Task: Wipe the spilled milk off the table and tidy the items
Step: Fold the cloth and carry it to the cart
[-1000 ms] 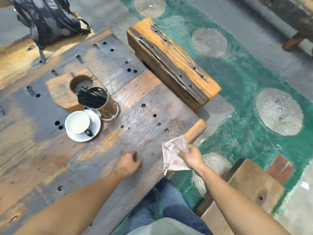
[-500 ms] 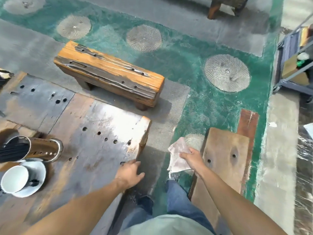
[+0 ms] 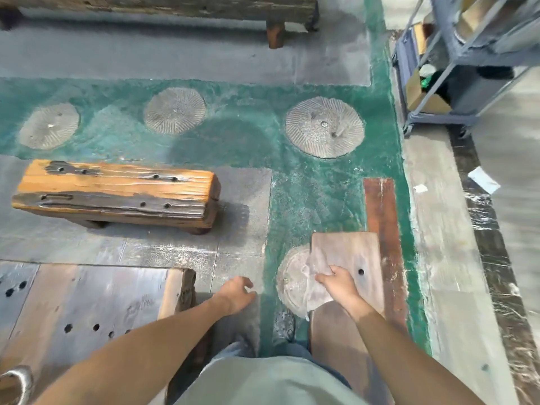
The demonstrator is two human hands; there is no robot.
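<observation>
My right hand [image 3: 340, 283] is closed on a crumpled grey cloth [image 3: 317, 296], held in the air over the floor and the near end of a wooden seat [image 3: 355, 249]. My left hand [image 3: 237, 293] holds nothing, its fingers loosely apart, just past the corner of the worn wooden table [image 3: 87, 302] at the lower left. Only the rim of the metal stick holder [image 3: 17, 375] shows at the bottom left edge. The cup and saucer are out of view.
An orange wooden bench [image 3: 117, 194] stands on the floor beyond the table. A dark bench [image 3: 175, 4] runs along the top. A grey cart [image 3: 453, 68] with boxes is at the upper right. Round stone discs [image 3: 324, 127] are set in the green floor.
The view has swung right and away from the table. My left hand has come off the table edge. My right hand still carries the cloth, now over the wooden seat.
</observation>
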